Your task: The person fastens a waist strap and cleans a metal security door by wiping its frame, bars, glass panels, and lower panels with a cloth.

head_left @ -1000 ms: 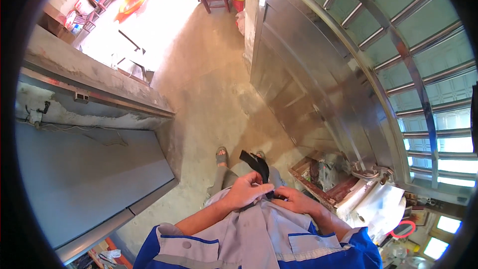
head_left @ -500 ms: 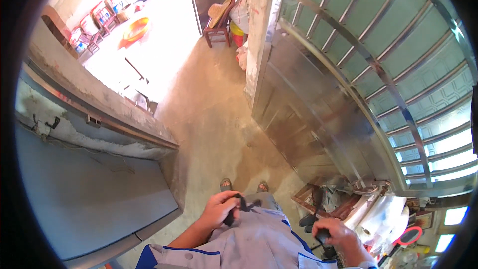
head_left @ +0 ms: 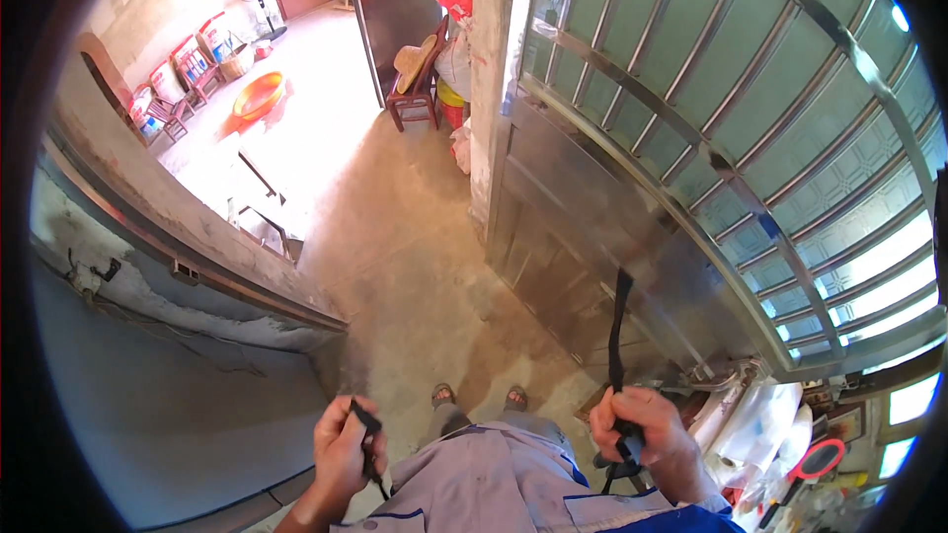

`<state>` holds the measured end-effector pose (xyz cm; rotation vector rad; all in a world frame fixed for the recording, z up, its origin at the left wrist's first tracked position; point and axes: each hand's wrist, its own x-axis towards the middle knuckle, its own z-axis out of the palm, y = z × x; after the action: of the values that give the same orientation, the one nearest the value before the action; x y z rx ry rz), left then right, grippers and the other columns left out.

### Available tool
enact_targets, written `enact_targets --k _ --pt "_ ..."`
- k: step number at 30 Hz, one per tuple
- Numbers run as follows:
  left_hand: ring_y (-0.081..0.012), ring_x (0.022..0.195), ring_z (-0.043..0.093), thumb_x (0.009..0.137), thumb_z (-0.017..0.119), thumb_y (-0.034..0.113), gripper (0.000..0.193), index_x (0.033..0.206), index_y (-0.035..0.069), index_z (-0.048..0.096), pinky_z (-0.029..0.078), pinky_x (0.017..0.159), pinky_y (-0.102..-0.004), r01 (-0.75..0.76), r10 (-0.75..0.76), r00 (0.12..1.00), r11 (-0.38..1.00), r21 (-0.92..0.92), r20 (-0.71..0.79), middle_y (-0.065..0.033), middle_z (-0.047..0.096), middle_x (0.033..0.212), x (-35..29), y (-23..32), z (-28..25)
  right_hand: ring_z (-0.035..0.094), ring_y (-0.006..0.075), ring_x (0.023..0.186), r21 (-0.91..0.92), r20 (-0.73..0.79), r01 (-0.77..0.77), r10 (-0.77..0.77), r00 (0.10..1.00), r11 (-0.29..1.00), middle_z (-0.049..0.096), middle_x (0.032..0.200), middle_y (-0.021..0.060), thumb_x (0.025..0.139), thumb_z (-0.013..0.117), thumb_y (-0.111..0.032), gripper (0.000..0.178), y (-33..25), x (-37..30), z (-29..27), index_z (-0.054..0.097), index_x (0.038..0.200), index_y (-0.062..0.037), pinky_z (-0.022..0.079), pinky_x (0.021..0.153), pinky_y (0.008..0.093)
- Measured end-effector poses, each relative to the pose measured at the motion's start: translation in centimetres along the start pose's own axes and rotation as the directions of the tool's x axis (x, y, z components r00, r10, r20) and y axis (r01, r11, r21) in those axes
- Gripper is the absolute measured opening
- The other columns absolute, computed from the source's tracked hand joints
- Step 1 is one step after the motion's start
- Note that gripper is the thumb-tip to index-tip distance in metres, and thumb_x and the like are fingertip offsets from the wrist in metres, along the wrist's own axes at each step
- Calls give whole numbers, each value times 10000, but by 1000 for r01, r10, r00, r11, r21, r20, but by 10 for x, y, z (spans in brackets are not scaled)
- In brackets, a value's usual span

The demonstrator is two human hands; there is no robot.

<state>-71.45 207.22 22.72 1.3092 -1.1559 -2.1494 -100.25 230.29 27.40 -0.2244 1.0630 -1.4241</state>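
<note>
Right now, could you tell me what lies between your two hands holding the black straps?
In the head view, between the left hand and right hand lie the grey shirt front and, lower down, two feet on concrete.

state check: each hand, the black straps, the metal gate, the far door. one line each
left hand: closed on short black strap
right hand: closed on long black strap, strap end sticking up
metal gate: swung open, beside the person
far door: open
</note>
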Motion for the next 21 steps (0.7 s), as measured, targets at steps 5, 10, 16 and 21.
enact_targets --k 5,10,16,21 --pt "-127 460 487 980 527 197 127 927 83 532 414 334 -272 -229 260 960 942 -246 101 -64 489 613 27 34 85 516 129 683 57 -120 -361 365 923 931 565 763 41 1002 450 -220 270 52 -13 8 559 828 -44 417 664 241" --pt "-177 450 546 982 491 186 141 950 66 558 464 402 -291 237 -220 928 971 -22 300 -73 587 639 60 -31 111 528 124 672 -93 -268 -197 166 949 976 580 788 45 1025 443 -266 316 56 42 10 596 883 -29 424 610 247" --pt "-134 736 655 980 481 184 181 1002 50 601 485 535 -258 166 -218 781 976 142 585 -66 666 908 56 -107 120 616 144 845 -524 94 167 -137 986 835 659 1010 107 1026 459 -246 334 48 56 24 625 1056 41 491 751 279" --pt "-80 767 558 888 587 75 104 988 66 616 433 620 -252 -123 -29 754 975 183 657 -35 649 899 48 -101 126 558 269 1188 -785 444 552 -365 818 281 574 1311 169 996 497 -181 296 46 82 14 617 1158 35 435 981 364"
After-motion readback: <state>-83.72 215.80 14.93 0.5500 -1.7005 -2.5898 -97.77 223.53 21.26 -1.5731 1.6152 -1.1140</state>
